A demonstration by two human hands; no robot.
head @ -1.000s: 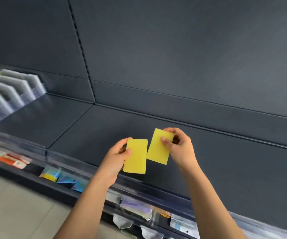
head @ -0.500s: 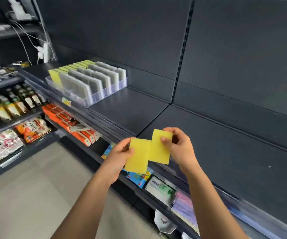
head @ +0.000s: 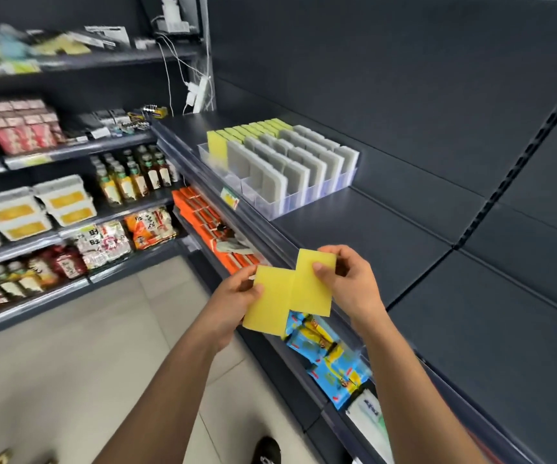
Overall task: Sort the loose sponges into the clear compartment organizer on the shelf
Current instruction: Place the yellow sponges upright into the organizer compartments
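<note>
Holding two yellow sponges by the front edge of the shelf (head: pixel 370 236)
Left hand (head: pixel 233 296) fingers pinch the left sponge (head: pixel 267 304) by its side, right hand (head: pixel 354 289) fingers pinch the right sponge (head: pixel 310 293) up top, edges overlapping. Organizer (head: pixel 317 194) sits well apart toward the shelf's far left end, holding upright sponges (head: pixel 270 172).

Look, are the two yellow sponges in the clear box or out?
Out. The left hand holds one yellow sponge, the right hand the other sponge, both well away from the clear organizer on the shelf.
</note>
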